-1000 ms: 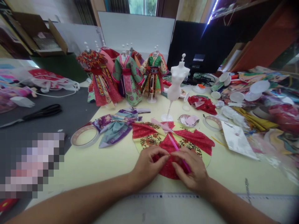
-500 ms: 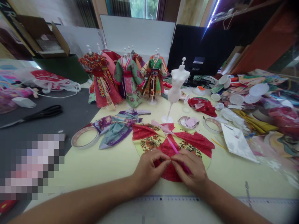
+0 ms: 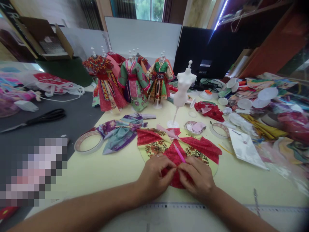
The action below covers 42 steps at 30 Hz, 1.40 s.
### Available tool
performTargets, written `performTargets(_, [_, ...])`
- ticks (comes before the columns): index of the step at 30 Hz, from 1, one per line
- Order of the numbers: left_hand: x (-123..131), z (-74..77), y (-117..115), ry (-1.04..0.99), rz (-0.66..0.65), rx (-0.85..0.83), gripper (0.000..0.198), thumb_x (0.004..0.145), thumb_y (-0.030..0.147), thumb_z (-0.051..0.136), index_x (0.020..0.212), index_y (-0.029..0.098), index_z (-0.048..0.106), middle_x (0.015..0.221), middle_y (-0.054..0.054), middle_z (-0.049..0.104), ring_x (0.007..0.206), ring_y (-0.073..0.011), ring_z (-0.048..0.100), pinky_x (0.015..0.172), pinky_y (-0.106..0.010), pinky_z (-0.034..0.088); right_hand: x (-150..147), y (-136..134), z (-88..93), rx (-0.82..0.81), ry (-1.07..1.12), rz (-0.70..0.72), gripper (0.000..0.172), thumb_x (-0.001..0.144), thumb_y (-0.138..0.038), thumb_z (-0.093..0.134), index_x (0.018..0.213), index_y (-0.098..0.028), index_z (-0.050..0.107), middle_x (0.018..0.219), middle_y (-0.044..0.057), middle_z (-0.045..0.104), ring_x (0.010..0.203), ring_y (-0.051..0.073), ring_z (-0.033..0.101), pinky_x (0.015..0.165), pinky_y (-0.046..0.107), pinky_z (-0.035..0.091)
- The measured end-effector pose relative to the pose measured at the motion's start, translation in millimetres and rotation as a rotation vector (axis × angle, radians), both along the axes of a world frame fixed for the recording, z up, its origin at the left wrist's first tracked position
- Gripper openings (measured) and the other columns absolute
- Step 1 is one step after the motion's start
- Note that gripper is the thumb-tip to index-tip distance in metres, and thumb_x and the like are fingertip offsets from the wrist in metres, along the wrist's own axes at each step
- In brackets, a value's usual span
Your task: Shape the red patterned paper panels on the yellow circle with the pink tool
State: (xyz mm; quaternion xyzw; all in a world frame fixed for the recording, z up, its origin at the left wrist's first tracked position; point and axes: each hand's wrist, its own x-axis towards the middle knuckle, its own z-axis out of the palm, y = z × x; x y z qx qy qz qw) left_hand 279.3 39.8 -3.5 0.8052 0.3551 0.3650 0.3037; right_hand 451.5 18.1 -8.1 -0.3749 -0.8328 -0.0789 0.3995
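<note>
A person's two bare hands meet over fabric on a pale yellow table [image 3: 116, 170]. The left hand [image 3: 154, 175] and the right hand [image 3: 199, 177] both have narrowed, curled fingers, their tips nearly touching each other; I cannot tell whether they pinch the cloth or something tiny. A pink pen-like stick [image 3: 179, 152] slants out from the fingers of the right hand, though whether that hand grips it is hidden. Beneath both hands lies the cloth, a roughly round red and floral fabric piece [image 3: 170, 154], spread flat in places and rumpled in others.

Just left of it is a crumpled purple and blue fabric piece [image 3: 120, 138], beside a roll of tape [image 3: 76, 145]. A ruler [image 3: 166, 206] runs across the near part of the table, and a white card [image 3: 246, 146] lies to the right.

Just beyond the cloth, a white miniature mannequin [image 3: 182, 88] stands upright on a round base. Behind and to its left are small figures in colourful robes [image 3: 134, 87]. Black-handled scissors [image 3: 45, 117] lie on a dark grey surface [image 3: 79, 103] at far left. Mixed fabric scraps and plastic [image 3: 265, 96] crowd the right side, and a black monitor [image 3: 195, 54] stands at the back.
</note>
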Motion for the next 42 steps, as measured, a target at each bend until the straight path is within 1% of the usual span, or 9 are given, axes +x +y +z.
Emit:
performTargets(6, [0.8, 3.0, -3.3, 0.046, -0.003, 0.116, 0.008, 0.074, 0.013, 0.051, 0.067, 0.016, 0.056, 0.062, -0.001, 0.057, 0.063, -0.0133, 0.049, 0.067, -0.029, 0.037, -2.5, -2.7, 1.4, -0.192, 0.078, 0.057, 0.01, 0.077, -0.008, 0.047, 0.076, -0.017, 0.051, 0.067, 0.002, 0.047, 0.061, 0.012, 0.045, 0.054, 0.025, 0.038])
performTargets(10, [-0.5, 5.1, -0.3, 0.014, 0.037, 0.084, 0.009, 0.072, 0.012, 0.051, 0.064, 0.016, 0.053, 0.06, 0.0, 0.054, 0.061, -0.0124, 0.048, 0.064, -0.027, 0.037, -2.8, -8.3, 3.2, -0.226, 0.111, 0.096, 0.01, 0.076, -0.008, 0.047, 0.076, -0.018, 0.049, 0.064, 0.001, 0.046, 0.06, 0.012, 0.045, 0.053, 0.025, 0.037])
performTargets(14, [-3.2, 8.2, 5.1, -0.076, 0.158, -0.039, 0.009, 0.074, 0.013, 0.051, 0.067, 0.016, 0.055, 0.065, -0.001, 0.057, 0.063, -0.0122, 0.051, 0.061, -0.025, 0.039, -0.3, -10.7, 6.9, -0.176, 0.163, 0.106, 0.011, 0.077, -0.009, 0.048, 0.078, -0.019, 0.051, 0.067, 0.002, 0.051, 0.063, 0.013, 0.05, 0.055, 0.024, 0.041])
performTargets(17, [-1.0, 9.4, 3.1, -0.178, 0.061, -0.147, 0.008, 0.077, 0.017, 0.054, 0.074, 0.015, 0.061, 0.072, -0.003, 0.063, 0.069, -0.0123, 0.056, 0.068, -0.024, 0.042, 4.4, -6.5, 7.2, -0.142, 0.181, 0.053, 0.011, 0.078, -0.009, 0.05, 0.083, -0.019, 0.053, 0.069, 0.002, 0.054, 0.064, 0.013, 0.053, 0.054, 0.023, 0.042])
performTargets(23, [4.8, 10.3, -2.1, -0.543, -0.009, -0.702, 0.009, 0.071, 0.015, 0.061, 0.08, 0.013, 0.059, 0.079, -0.005, 0.067, 0.078, -0.0128, 0.062, 0.073, -0.023, 0.046, 5.4, -1.7, 1.1, -0.127, 0.131, 0.01, 0.011, 0.079, -0.011, 0.053, 0.087, -0.018, 0.056, 0.074, 0.003, 0.058, 0.066, 0.012, 0.056, 0.057, 0.022, 0.044])
performTargets(26, [4.0, 11.9, -1.5, -0.626, -0.012, -0.863, 0.01, 0.069, 0.013, 0.064, 0.078, 0.013, 0.059, 0.076, -0.002, 0.067, 0.074, -0.01, 0.061, 0.072, -0.021, 0.045, 2.5, -2.8, -0.3, -0.149, 0.166, -0.008, 0.012, 0.079, -0.011, 0.053, 0.087, -0.019, 0.057, 0.073, 0.002, 0.059, 0.068, 0.013, 0.058, 0.059, 0.023, 0.045])
performTargets(29, [3.4, 12.1, -1.4, -0.643, 0.002, -0.943, 0.012, 0.068, 0.014, 0.066, 0.078, 0.013, 0.059, 0.074, -0.001, 0.066, 0.07, -0.0079, 0.06, 0.069, -0.019, 0.044, 1.1, -2.3, -0.8, -0.185, 0.191, -0.004, 0.014, 0.078, -0.009, 0.053, 0.088, -0.019, 0.057, 0.073, 0.002, 0.058, 0.067, 0.013, 0.057, 0.059, 0.024, 0.045])
performTargets(35, [5.0, 11.4, -2.3, -0.662, 0.024, -0.975, 0.014, 0.066, 0.014, 0.068, 0.076, 0.013, 0.059, 0.074, 0.0, 0.065, 0.072, -0.0076, 0.059, 0.07, -0.018, 0.043, 1.0, -1.5, -1.5, -0.209, 0.201, 0.028, 0.015, 0.078, -0.007, 0.053, 0.089, -0.017, 0.058, 0.072, 0.002, 0.054, 0.064, 0.011, 0.053, 0.056, 0.023, 0.043])
performTargets(42, [4.7, 8.7, -1.9, -0.685, 0.065, -1.105, 0.026, 0.064, 0.016, 0.071, 0.085, 0.014, 0.056, 0.077, -0.001, 0.066, 0.071, -0.0081, 0.059, 0.072, -0.021, 0.041, 1.2, -1.7, -3.6, -0.2, 0.182, 0.056, 0.023, 0.077, -0.005, 0.053, 0.096, -0.016, 0.059, 0.077, 0.004, 0.055, 0.067, 0.012, 0.053, 0.059, 0.024, 0.044])
